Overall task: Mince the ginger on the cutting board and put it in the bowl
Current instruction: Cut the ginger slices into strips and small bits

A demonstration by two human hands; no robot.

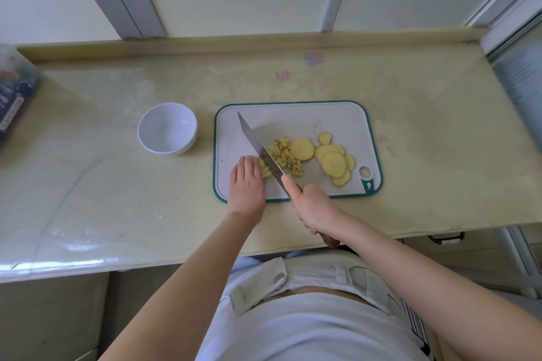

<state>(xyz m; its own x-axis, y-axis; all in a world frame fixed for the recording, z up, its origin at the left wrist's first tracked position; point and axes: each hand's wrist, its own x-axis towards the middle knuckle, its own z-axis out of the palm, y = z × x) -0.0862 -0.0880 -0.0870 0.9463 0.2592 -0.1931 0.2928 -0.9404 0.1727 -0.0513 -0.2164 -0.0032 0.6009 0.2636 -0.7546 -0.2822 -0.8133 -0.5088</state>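
Observation:
A white cutting board (337,114) with a teal rim lies on the counter. On it are several round yellow ginger slices (333,163) at the right and a heap of diced ginger (286,157) in the middle. My right hand (315,208) grips the handle of a cleaver (259,149), whose blade slants across the board. My left hand (246,184) presses fingers-down on a small stack of ginger strips (265,170) just left of the blade. An empty white bowl (167,127) stands left of the board.
A beige counter (102,184) with a raised back edge runs below a window. A blue printed packet (14,97) lies at the far left. The counter's front edge is close to my body.

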